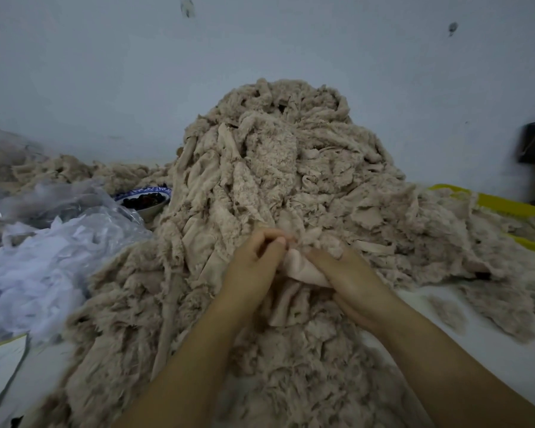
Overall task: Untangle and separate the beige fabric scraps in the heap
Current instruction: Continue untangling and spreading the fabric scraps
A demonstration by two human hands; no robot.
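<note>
As the heap point(291, 156) rises just beyond, L hand point(254, 261) pinches & R hand point(349, 282) grips one scrap point(295, 268), trailing nearward btwn them.

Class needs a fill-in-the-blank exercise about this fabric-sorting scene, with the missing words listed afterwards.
1. The left hand and right hand both grip ____ fabric at the front of the heap.
2. The bowl sits to the ____ of the heap.
3. The tray rim on the heap's right is coloured ____.
Missing words: beige; left; yellow.
</note>
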